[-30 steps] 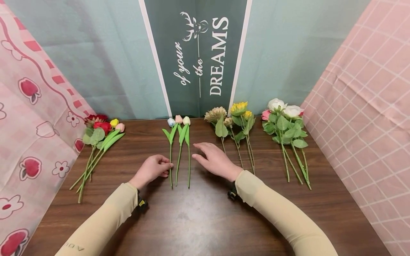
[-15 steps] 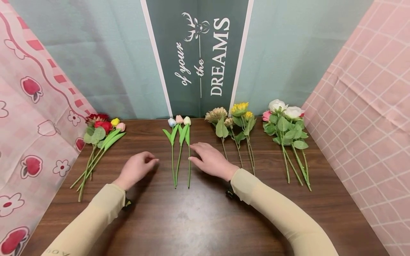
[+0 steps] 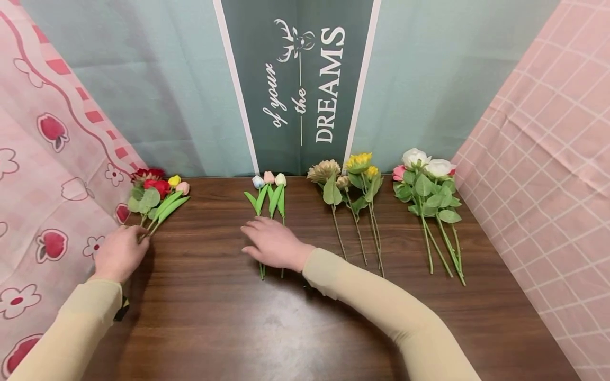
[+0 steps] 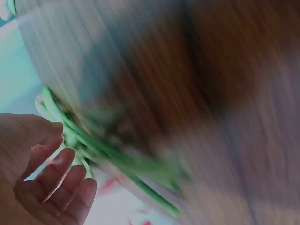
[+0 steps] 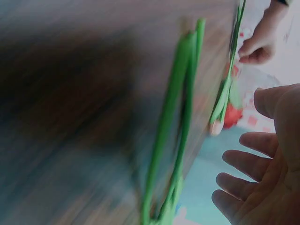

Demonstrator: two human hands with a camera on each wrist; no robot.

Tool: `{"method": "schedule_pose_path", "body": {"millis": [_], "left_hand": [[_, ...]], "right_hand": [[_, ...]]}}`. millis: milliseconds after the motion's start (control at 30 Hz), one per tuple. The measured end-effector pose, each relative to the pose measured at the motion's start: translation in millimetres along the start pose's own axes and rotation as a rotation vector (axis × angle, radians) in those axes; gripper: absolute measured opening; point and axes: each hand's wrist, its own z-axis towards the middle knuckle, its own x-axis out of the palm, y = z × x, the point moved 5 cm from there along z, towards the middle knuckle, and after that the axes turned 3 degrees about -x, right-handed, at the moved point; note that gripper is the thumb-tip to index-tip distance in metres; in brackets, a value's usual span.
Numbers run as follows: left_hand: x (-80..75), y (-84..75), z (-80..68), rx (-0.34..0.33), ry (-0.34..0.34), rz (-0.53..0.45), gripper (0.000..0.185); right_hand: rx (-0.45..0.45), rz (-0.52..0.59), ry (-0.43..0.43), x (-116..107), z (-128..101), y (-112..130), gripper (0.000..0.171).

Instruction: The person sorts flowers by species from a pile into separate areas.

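One banner reads "of your the DREAMS".

The bench is dark brown with wood grain. At its far left lies a bunch of red, yellow and pink blooms on green stems. The tulips in the middle are pale blue, pink and cream with green leaves. To their right lie beige and yellow flowers, then white and pink roses with green leaves. The banner is dark green with white lettering, between pale teal panels. The left cloth is pink with red fruit and flower prints; the right cloth is pink with a white grid. Both sleeves are beige.
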Motion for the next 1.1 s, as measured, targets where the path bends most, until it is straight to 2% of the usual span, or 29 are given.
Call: {"method": "schedule_pose_path", "body": {"millis": [100,167,300,400,567,833,967,1100], "left_hand": [[-2.5,15.4,0.8,-0.029,0.03,0.007,0.023],[-3.1,20.0,1.6,-0.036,0.052,0.012,0.023],[-2.4,21.3,4.4,-0.057,0.117,0.017,0.024],[-1.8,18.8,6.4,-0.068,0.161,0.023,0.025],[-1.3,16.1,9.3,-0.09,0.198,0.029,0.024],[0.5,16.6,11.7,-0.189,0.282,0.008,0.021],[2.0,17.7,11.9,-0.204,0.304,0.001,0.022],[1.7,17.0,13.7,-0.191,0.3,-0.012,0.023]], "right_hand": [[-0.04,-0.035,0.016,2.2,12.0,24.1,0.06],[-0.065,-0.051,0.03,3.0,18.4,39.1,0.06],[-0.114,-0.084,0.046,1.4,27.3,61.9,0.059],[-0.126,-0.095,0.057,0.0,29.7,70.0,0.059],[-0.11,-0.076,0.077,3.5,27.9,68.9,0.059],[-0.093,-0.062,0.066,11.4,22.3,59.1,0.058],[-0.094,-0.048,0.057,12.1,20.5,56.2,0.058],[-0.089,-0.044,0.051,11.9,18.5,52.7,0.057]]}}
